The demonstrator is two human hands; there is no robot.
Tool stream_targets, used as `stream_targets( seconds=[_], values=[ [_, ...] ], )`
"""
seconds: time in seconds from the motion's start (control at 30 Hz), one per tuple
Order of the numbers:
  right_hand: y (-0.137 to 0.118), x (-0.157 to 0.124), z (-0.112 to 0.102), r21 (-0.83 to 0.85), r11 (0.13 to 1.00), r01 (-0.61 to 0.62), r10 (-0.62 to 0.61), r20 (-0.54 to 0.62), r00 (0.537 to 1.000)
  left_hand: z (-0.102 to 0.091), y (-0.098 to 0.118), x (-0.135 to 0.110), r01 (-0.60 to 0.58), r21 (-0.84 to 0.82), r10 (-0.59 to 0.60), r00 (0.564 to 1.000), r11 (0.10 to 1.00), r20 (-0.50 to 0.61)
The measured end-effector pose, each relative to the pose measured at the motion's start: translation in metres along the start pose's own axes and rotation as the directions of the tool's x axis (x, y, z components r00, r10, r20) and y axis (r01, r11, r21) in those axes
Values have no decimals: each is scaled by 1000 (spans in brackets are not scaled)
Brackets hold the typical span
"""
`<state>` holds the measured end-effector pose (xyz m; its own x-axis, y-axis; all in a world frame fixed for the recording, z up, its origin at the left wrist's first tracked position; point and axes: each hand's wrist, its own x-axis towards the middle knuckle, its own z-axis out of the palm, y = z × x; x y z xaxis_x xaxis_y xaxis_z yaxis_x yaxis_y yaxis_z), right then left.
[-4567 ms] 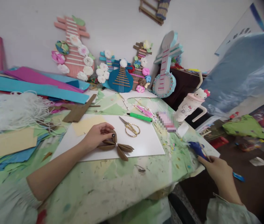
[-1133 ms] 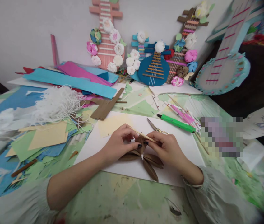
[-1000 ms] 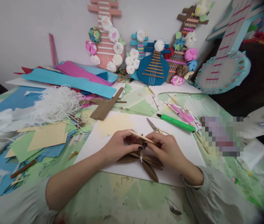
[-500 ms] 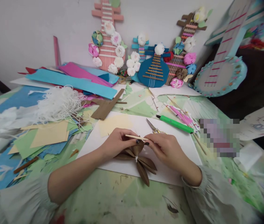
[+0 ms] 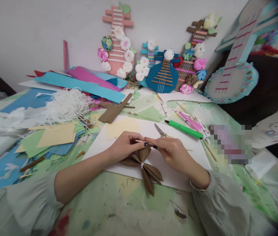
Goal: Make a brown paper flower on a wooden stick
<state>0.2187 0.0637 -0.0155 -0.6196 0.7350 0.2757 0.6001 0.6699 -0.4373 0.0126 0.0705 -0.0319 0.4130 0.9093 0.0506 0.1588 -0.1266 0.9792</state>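
A brown paper flower [image 5: 142,166] with several pointed petals, tied at its middle with white string, lies over a white sheet [image 5: 178,170]. My left hand [image 5: 129,144] is closed at the flower's upper petal, thumb and fingers pinching its edge. A thin wooden stick [image 5: 140,141] lies across that petal's top edge. My right hand [image 5: 174,150] is closed around the stick, whose far end juts out to the right. The fingertips of both hands nearly meet, so part of the petal's edge is hidden. Just beyond them lie scissors [image 5: 162,130] with their blades pointing away.
A green box cutter [image 5: 184,129] lies behind my right hand, near several pink and white sticks [image 5: 191,121]. Brown paper strips [image 5: 115,109], tangled white string [image 5: 68,106] and coloured paper scraps [image 5: 55,134] spread to the left. Decorated cardboard instruments [image 5: 162,77] lean against the wall.
My hands have come closer together at the petal's edge. The stick has shifted, and its end now shows past my right hand. The view has moved slightly.
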Motion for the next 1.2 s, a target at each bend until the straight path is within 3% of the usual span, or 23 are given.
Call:
stream_targets(
  seconds=[0.27,0.47,0.73,0.97,1.2],
  values=[
    [-1,2,2,130,988,85,-74,-86,994,0,0,-1,-2,-32,1,1000,999,-14],
    [-5,3,3,215,976,37,-7,-136,991,2,4,-3,110,-183,-107,994,977,23],
    [-12,0,6,148,988,-53,83,-205,975,1,6,-3,11,-7,-11,998,1000,-57],
    [-17,3,-3,79,982,-172,178,-75,981,7,11,-9,-105,165,117,991,981,-62],
    [-20,1,-3,72,974,-213,221,-128,967,7,12,-8,-120,213,133,990,970,-44]
  ],
)
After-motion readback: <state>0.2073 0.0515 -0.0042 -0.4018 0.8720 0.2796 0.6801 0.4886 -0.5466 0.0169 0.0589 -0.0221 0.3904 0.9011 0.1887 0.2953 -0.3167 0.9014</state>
